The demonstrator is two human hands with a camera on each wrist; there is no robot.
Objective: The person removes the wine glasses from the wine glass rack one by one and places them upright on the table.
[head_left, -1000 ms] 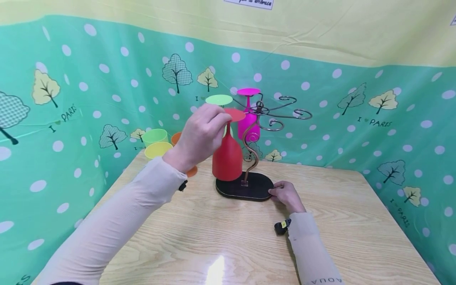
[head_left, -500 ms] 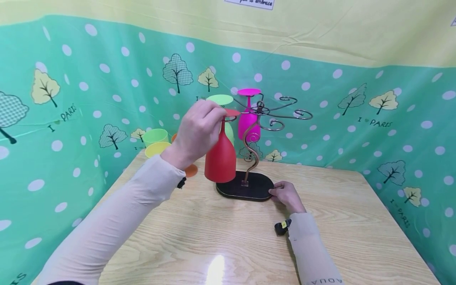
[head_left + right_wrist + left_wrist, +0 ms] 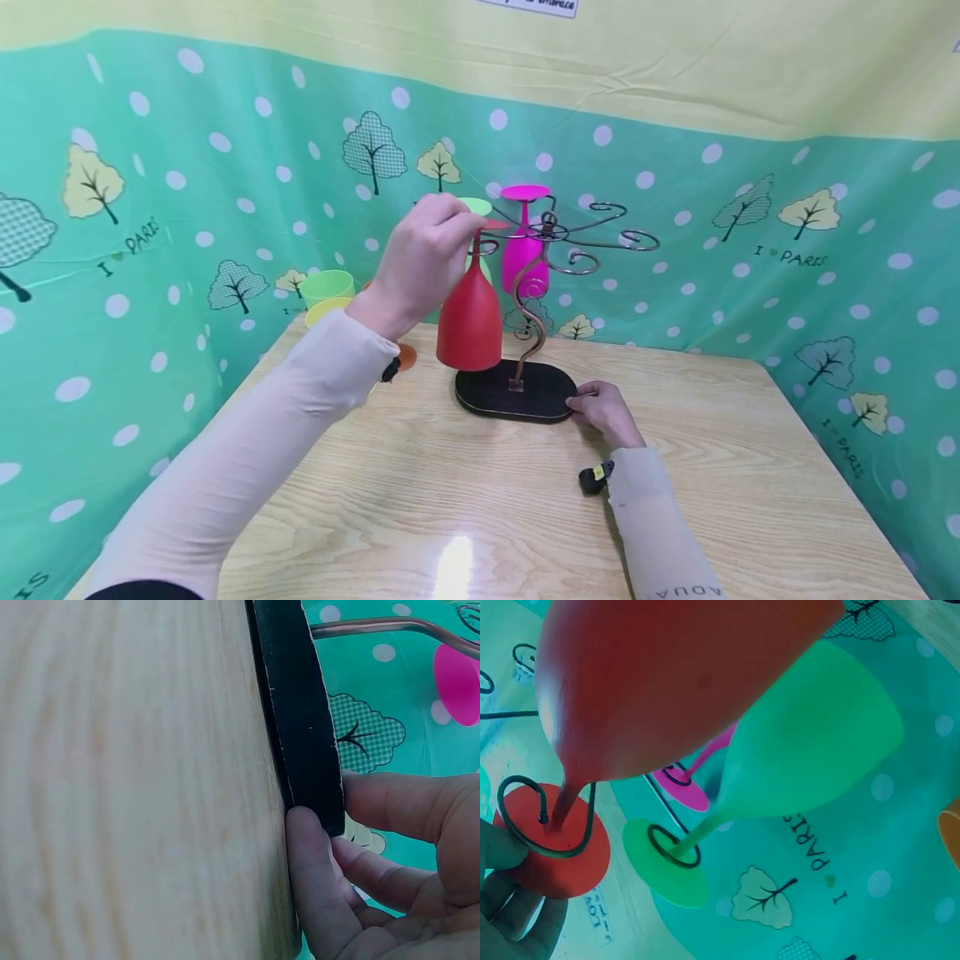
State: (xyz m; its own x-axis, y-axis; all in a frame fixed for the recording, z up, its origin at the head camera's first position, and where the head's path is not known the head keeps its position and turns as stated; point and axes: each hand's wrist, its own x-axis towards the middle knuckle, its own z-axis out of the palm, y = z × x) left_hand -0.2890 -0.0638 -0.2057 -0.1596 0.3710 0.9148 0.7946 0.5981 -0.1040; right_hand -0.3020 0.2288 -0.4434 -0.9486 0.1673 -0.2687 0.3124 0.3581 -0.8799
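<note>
Left hand (image 3: 423,258) pinching foot of red glass (image 3: 470,321); glass upside down above table (image 3: 540,508), stem inside wire loop on left side of rack (image 3: 548,233). Right hand (image 3: 606,412) gripping right end of black base (image 3: 517,404), thumb on top. Base nearer far edge of table than near edge. Pink glass (image 3: 522,267) and green glass (image 3: 810,735) hanging upside down on rack. Toward table's far left corner: second green glass (image 3: 327,286), yellow glass (image 3: 326,312), orange glass (image 3: 407,357), mostly hidden.
</note>
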